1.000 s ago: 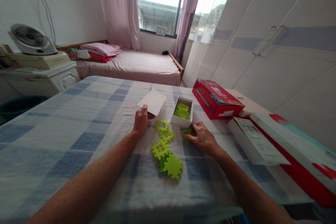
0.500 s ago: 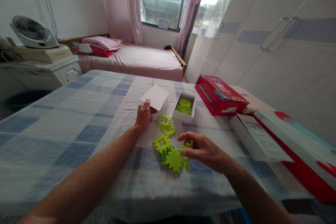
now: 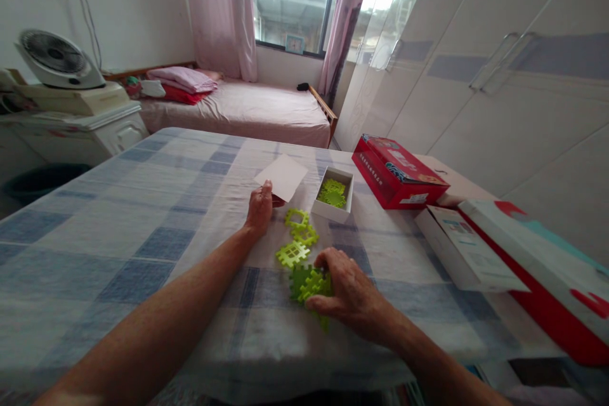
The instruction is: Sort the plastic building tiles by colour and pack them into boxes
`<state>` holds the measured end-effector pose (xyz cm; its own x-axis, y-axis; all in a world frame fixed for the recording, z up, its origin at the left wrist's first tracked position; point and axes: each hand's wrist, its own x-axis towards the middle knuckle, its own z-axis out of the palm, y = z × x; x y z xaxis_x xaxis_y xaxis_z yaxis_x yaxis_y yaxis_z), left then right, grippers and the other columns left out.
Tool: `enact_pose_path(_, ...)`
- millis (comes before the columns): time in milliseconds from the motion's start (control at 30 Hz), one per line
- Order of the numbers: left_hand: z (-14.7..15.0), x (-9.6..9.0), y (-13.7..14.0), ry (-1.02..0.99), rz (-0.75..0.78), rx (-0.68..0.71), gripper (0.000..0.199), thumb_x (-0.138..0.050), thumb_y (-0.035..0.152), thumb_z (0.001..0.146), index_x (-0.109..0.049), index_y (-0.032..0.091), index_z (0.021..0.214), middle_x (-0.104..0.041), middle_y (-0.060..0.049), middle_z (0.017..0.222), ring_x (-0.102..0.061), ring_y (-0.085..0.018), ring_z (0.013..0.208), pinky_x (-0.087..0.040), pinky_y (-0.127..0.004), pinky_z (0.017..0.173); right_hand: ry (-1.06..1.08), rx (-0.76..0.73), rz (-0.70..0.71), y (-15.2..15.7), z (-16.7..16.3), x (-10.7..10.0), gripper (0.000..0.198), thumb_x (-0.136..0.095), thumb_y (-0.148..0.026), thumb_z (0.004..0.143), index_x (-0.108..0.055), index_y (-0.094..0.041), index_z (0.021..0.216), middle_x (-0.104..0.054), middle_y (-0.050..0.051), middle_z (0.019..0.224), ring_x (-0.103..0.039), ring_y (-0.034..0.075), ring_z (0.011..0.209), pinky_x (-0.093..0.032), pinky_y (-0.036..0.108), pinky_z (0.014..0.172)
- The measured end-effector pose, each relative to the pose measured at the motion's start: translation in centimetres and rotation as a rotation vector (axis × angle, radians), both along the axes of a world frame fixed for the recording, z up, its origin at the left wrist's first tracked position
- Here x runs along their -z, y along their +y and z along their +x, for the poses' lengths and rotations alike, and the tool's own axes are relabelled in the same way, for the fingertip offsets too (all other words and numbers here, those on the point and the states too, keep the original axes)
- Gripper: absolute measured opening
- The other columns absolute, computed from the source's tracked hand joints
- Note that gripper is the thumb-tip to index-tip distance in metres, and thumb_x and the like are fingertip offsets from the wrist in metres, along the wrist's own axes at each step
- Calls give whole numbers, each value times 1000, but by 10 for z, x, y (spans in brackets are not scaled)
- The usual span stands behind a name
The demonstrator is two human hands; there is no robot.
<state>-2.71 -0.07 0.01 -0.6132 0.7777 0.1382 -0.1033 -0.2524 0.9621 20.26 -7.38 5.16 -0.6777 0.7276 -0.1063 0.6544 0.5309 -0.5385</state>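
Observation:
My left hand (image 3: pixel 259 210) is closed on the near corner of a white cardboard piece (image 3: pixel 284 176), tilted above the table and dark red at its lower edge. My right hand (image 3: pixel 351 292) reaches over interlocking plastic pieces, its thumb and fingers curled round a yellow-green toothed piece (image 3: pixel 314 285). The palm and fingers partly cover that piece. Under it shows a darker green piece (image 3: pixel 297 283). Beyond lie a window-frame piece (image 3: pixel 292 254), another toothed piece (image 3: pixel 305 235) and a square-holed one (image 3: pixel 297 218). More green pieces (image 3: pixel 332 192) fill a small white box (image 3: pixel 333 210).
A red box (image 3: pixel 399 171) stands at the right rear of the checked tablecloth (image 3: pixel 190 216). Nearer on the right are a white box (image 3: pixel 469 250) and a large red-and-white box (image 3: pixel 537 254). A bed (image 3: pixel 257 104) lies past the table.
My right hand has moved left and inward over the nearest green pieces, covering the round-centred toothed piece that showed before. My left hand and the white cardboard stay nearly still.

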Motion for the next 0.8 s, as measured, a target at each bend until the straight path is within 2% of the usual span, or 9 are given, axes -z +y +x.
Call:
enact_pose_path(133,0,-1,-1,-2,4,9,49,-49,59,74,-60,12,65,-62,-3,54,-59,-15,49,-52,-28,52,86,20,-156,-8,-4,-2,33,-65,-22,68,-44,-20,93,-54,0,87,-50,16,78,-36,28,70)
enact_pose_path(233,1,-1,-2,-7,11,13,47,-50,58,74,-61,12,68,-63,-3,55,-59,-15,50,-52,-29,53,175,64,-232,-9,-3,-1,31,-61,-18,68,-44,-20,94,-56,-1,87,-52,14,78,-37,27,69)
enact_pose_path(333,1,-2,-2,-7,11,14,47,-50,58,74,-61,12,66,-62,-3,55,-59,-15,50,-52,-29,53,303,124,-273,5,3,-3,30,-60,-21,70,-45,-21,97,-57,0,89,-55,14,80,-41,26,69)
enact_pose_path(400,1,-2,-2,-5,9,14,48,-51,58,74,-61,12,65,-63,-3,55,-59,-15,50,-52,-29,53,402,180,-255,27,6,-9,35,-61,-27,71,-45,-20,102,-59,1,93,-57,15,83,-43,27,71)
enact_pose_path(533,1,-2,-2,2,6,14,49,-50,59,73,-61,12,66,-63,-4,54,-60,-16,49,-51,-29,53,495,338,-82,93,-2,-26,51,-66,-37,66,-47,-18,110,-59,5,97,-60,18,85,-47,30,72)
enact_pose_path(633,1,-3,-3,11,7,18,50,-50,59,73,-61,12,66,-63,-4,54,-61,-17,50,-51,-29,52,425,430,23,140,-13,-31,53,-66,-37,67,-49,-14,112,-60,8,98,-60,19,85,-48,30,70)
enact_pose_path(700,1,-4,-4,14,9,22,50,-50,59,74,-62,11,68,-65,-5,57,-62,-18,51,-51,-29,52,327,437,150,157,-18,-30,51,-65,-36,69,-51,-12,112,-60,11,99,-59,22,92,-47,33,77)
enact_pose_path(800,1,-3,-4,14,14,24,51,-50,60,74,-63,11,71,-67,-6,59,-63,-18,52,-51,-29,52,280,435,467,151,-23,-23,41,-61,-31,74,-56,-12,109,-59,14,107,-54,25,103,-42,38,89)
